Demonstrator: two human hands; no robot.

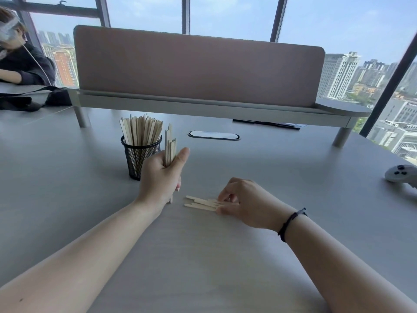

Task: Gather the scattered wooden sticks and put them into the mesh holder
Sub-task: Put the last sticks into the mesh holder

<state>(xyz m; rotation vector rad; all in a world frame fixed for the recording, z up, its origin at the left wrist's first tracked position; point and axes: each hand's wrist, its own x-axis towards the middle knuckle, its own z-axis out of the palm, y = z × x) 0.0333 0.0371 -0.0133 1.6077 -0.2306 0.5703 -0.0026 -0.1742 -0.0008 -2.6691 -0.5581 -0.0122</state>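
— Where is the worktop [225,256] open?

— The near half is bare, and so is the stretch right of the loose sticks [200,203] out to the game controller [401,175].

— What blocks the way?

— The mesh holder [138,160] stands far left, crammed with upright sticks, and the left hand [161,175] with its bundle is just beside it. The divider's shelf [214,108] overhangs the far edge.

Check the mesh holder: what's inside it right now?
The mesh holder holds a dense upright bunch of wooden sticks fanning above the rim. Their lower ends and the holder's bottom are hidden by the dark mesh; the left hand covers its right side.
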